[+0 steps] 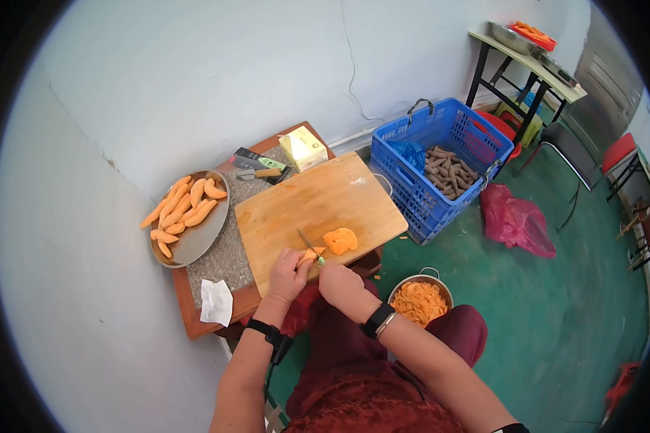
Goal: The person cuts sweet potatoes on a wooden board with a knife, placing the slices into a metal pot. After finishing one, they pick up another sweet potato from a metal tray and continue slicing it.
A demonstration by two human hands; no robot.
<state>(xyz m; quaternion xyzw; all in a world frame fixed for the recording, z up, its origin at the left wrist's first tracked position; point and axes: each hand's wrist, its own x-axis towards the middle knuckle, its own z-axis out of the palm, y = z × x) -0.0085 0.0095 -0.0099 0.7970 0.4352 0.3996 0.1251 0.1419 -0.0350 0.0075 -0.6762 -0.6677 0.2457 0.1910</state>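
Near the front edge of a wooden cutting board (289,211), my left hand (289,276) is closed on a piece of orange sweet potato (310,256). Closed around the handle of a knife (307,239) is my right hand (341,289); the blade lies against the held piece and points up and left. Just right of the blade, cut orange slices (340,241) lie together on the board. To the left, a round metal tray (199,247) holds several peeled sweet potatoes (177,208).
A peeler (258,173) and a tissue box (303,148) are behind the board. A white tissue (216,302) lies front left. On the floor are a pot (449,295) of orange slices, a blue crate (412,189) with unpeeled sweet potatoes and a pink bag (515,220).
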